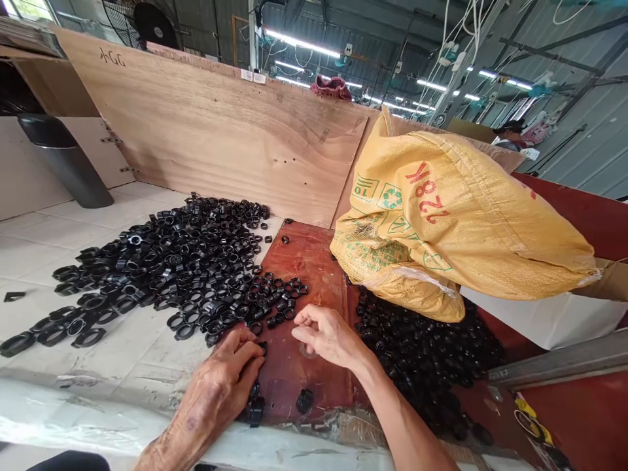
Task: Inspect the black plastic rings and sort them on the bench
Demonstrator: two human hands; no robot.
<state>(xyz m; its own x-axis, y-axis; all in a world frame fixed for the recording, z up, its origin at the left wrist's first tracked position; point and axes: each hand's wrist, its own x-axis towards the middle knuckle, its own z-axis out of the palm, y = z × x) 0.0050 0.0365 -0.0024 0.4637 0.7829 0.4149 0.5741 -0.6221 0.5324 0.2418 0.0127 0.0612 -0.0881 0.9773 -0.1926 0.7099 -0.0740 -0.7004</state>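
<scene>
My left hand (223, 376) is low over the seam between the pale and the red surface. Its fingers are curled against a small black plastic ring (263, 348), which they mostly hide. To the right, my right hand (328, 335) hovers over the red board with its fingers bent inward. A faint clear round shape shows under those fingers, too indistinct to name. Beyond my hands spreads a heap of black plastic rings (181, 261). Loose black pieces lie nearer me, one black fitting (305, 400) on the red board and another (256, 412) beside my left wrist.
A yellow woven sack (471, 209) rests at the right, above a second pile of black parts (417, 353). A plywood panel (235, 137) closes off the back. At far left stands a black bottle (69, 163). Plastic-wrapped padding (88, 412) runs along the front edge.
</scene>
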